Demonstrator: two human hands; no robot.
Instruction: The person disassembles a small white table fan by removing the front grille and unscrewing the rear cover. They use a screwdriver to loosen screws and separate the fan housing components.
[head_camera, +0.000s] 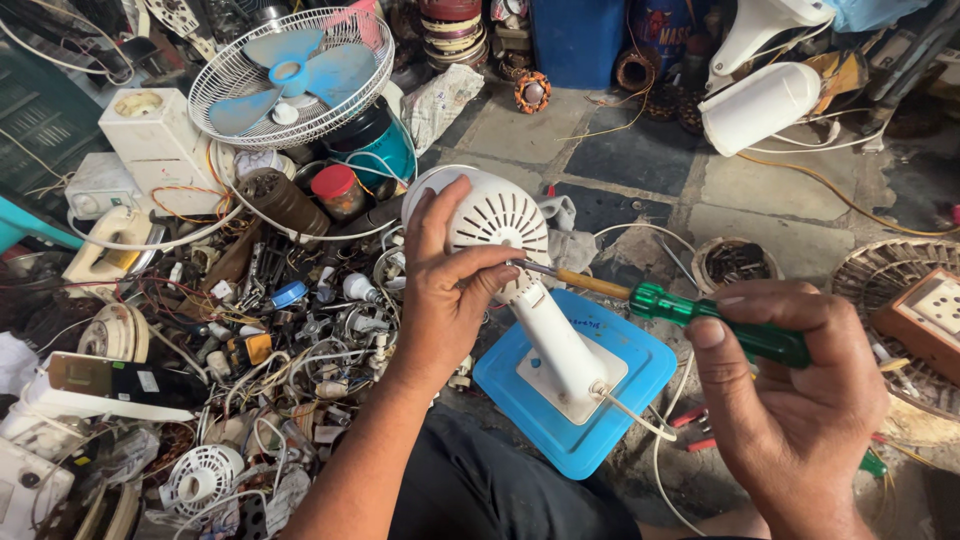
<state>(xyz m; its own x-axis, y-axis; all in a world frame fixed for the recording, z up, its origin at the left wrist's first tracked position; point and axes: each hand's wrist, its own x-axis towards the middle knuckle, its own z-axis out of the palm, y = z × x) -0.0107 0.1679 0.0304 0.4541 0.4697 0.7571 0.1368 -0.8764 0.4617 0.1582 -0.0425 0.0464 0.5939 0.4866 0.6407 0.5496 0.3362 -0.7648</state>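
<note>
White vented fan housing (495, 222) on blue base, left hand (447, 290) clasping it, right hand (790, 400) gripping green-handled screwdriver (700, 315)

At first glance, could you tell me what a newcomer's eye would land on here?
Dead centre, the left hand steadies a white fan motor housing on its blue base, while the right hand drives a green-handled screwdriver into it. At the left lies a heap of wires and parts, topped by a blue-bladed fan guard.

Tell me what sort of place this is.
Probably a small fan and appliance repair workshop. The left hand steadies a white fan motor housing while the right hand drives a green-handled screwdriver; a caged blue-bladed fan and heaped loose parts crowd the floor.
</note>
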